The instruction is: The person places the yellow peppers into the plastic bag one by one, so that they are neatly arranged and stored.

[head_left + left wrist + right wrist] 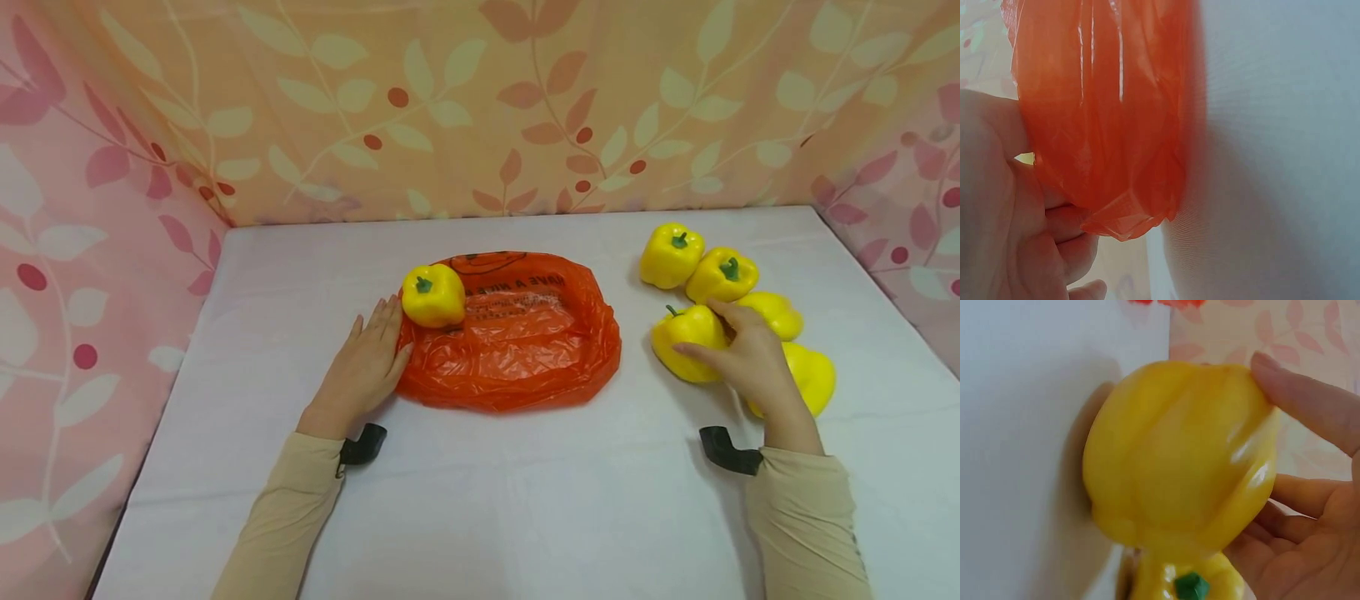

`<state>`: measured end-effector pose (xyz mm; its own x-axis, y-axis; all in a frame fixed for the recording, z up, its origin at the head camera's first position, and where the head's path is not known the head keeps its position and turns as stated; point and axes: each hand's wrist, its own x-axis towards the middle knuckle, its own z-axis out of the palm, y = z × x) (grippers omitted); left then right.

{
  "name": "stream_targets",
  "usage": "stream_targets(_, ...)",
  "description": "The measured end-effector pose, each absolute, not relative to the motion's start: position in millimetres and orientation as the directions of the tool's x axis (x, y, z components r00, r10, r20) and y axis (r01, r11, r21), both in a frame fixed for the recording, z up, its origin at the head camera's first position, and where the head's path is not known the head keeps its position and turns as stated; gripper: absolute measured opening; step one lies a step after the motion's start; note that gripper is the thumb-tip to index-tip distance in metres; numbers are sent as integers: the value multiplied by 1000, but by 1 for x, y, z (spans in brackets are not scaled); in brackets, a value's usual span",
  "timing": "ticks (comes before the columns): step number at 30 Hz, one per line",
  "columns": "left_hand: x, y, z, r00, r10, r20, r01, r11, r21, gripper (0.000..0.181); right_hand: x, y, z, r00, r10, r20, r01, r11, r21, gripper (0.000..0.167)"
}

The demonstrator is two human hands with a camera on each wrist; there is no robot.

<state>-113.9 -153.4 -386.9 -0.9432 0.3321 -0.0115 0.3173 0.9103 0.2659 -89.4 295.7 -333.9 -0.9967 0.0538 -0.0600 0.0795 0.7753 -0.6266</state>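
An orange-red plastic bag [517,333] lies spread on the white table, a yellow bell pepper [434,297] resting at its left end. My left hand [365,360] touches the bag's left edge with fingers extended; in the left wrist view the hand [1029,212] lies against the bag [1110,112]. On the right, my right hand [752,358] holds a yellow pepper [686,342] between thumb and fingers. The right wrist view shows this pepper [1179,456] large, with the hand [1304,519] around its far side and another pepper's green stem below.
Behind and beside the right hand sit several more yellow peppers [671,256], one partly hidden under the hand. Patterned cloth [487,108] stands along the back and both sides of the white table [510,500]. A black wrist mount shows at each sleeve.
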Motion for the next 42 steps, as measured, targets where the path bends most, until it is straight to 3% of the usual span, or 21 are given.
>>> stream_targets(12,-114,-154,-387,-940,342,5,331,906,263,66,-95,280,-346,-997,76,29,24,621,-784,83)
stream_targets(21,-114,-154,-388,-942,336,4,325,909,261,66,-97,275,-352,-995,60,73,-25,576,-817,77)
stream_targets(27,-114,-155,-388,-942,336,6,326,908,262,66,-95,279,-346,-1000,7,16,-8,609,-793,80)
stream_targets(35,-114,-155,-387,-941,339,2,328,907,264,67,-91,286,-337,-991,15,-129,112,605,-788,95)
stream_targets(42,-114,-154,-387,-939,343,-6,330,907,261,67,-89,286,-337,-996,35,-81,85,608,-790,89)
